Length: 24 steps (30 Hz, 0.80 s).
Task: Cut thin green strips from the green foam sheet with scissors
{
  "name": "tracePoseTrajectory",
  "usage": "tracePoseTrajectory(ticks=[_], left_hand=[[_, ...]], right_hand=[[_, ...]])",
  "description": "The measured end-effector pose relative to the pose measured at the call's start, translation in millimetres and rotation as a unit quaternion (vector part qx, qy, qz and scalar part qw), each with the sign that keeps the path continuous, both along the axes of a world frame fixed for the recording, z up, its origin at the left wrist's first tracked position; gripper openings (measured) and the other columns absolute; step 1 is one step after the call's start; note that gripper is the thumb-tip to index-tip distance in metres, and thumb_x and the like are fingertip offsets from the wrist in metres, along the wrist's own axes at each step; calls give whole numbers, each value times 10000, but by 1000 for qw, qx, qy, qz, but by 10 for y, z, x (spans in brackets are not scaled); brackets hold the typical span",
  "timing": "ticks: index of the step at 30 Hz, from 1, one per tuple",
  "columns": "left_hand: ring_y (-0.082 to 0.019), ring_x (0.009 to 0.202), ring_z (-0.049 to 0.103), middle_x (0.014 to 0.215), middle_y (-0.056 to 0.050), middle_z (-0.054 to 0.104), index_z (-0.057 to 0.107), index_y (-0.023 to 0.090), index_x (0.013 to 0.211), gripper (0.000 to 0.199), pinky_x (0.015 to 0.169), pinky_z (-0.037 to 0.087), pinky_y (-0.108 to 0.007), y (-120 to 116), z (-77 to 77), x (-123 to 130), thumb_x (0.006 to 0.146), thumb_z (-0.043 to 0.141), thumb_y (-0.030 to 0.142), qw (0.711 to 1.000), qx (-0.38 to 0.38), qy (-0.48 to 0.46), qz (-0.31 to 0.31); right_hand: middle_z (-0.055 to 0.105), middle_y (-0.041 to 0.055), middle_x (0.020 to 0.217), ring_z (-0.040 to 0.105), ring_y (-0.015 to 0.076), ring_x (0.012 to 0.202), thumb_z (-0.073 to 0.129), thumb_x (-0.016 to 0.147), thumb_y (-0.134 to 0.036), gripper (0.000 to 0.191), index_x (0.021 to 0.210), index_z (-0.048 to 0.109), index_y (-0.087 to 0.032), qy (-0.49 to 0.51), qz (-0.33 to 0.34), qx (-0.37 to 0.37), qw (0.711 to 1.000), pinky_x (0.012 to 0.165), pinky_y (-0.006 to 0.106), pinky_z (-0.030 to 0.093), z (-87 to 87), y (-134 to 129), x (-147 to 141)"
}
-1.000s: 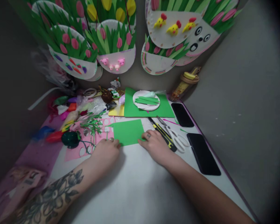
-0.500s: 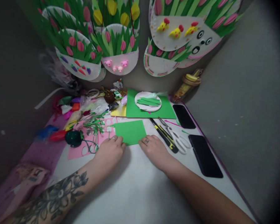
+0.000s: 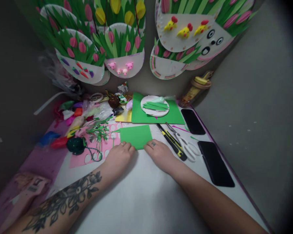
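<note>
A sheet of green paper (image 3: 136,136) lies on the white table in front of me, its near edge between my two hands. My left hand (image 3: 120,156) has its fingers closed at the sheet's lower left corner. At the lower right corner, my right hand (image 3: 160,154) pinches the same near edge, fingers bent together. Both thumbs are mostly hidden from above. Just right of my right hand rest a black and yellow utility knife (image 3: 173,143) and white-handled scissors (image 3: 187,146).
Left are a dotted pink sheet (image 3: 79,160), thin green strips (image 3: 99,130) and a dark green ball (image 3: 75,146). Behind, a paper plate (image 3: 146,112) of green strips sits on larger green paper (image 3: 138,117). Two phones (image 3: 217,164) (image 3: 192,121) lie right. Plate crafts (image 3: 124,70) hang above.
My left hand has slid a little right along the sheet's near edge. The right hand and the paper have barely shifted; the view has moved slightly.
</note>
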<state>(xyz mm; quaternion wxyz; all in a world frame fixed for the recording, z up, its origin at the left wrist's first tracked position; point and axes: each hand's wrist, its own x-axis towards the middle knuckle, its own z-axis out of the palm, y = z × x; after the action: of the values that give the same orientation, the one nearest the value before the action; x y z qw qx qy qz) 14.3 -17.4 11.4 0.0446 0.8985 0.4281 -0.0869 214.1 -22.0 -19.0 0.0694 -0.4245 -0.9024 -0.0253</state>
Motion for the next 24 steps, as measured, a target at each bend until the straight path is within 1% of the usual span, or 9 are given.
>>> tracePoseTrajectory(ticks=[4,7,11,17,21,24], left_hand=[[-243,876,569,889,-107,607,587,121,941,193,727,467,-358,29,-17,20,871,407,116,1000,7,-5,20],[-240,872,574,897,-108,611,593,121,943,202,740,460,-356,66,-24,-6,870,405,120,999,2,-7,37],[-229,821,590,855,-110,615,605,119,912,246,725,451,-350,112,-7,-71,898,362,155,998,-6,-19,64],[-234,813,606,874,-120,617,615,116,927,280,684,452,-335,140,2,-129,898,344,177,991,-41,0,125],[-257,836,611,887,-135,621,620,114,929,287,676,461,-352,150,-47,-156,887,344,179,990,-29,13,136],[-256,813,616,879,-142,620,623,108,920,298,663,462,-354,158,-48,-173,888,339,193,990,-24,19,141]], right_hand=[[596,82,833,490,206,849,456,909,-158,181,834,621,-148,36,-31,-28,998,758,316,383,-37,42,-20],[607,83,855,499,204,877,460,909,-170,170,852,619,-146,36,-65,-68,995,785,315,381,2,71,-18],[611,73,869,509,195,894,457,899,-173,162,848,610,-155,24,-102,-109,989,779,295,371,64,108,36],[617,78,884,523,194,891,424,894,-190,201,841,615,-154,-1,-162,-133,978,789,283,350,45,162,93],[624,82,891,532,204,896,426,882,-203,195,846,612,-157,-7,-186,-127,974,791,288,344,31,166,90],[624,88,901,531,212,906,427,882,-218,192,856,608,-158,-10,-194,-124,973,793,294,339,31,159,93]])
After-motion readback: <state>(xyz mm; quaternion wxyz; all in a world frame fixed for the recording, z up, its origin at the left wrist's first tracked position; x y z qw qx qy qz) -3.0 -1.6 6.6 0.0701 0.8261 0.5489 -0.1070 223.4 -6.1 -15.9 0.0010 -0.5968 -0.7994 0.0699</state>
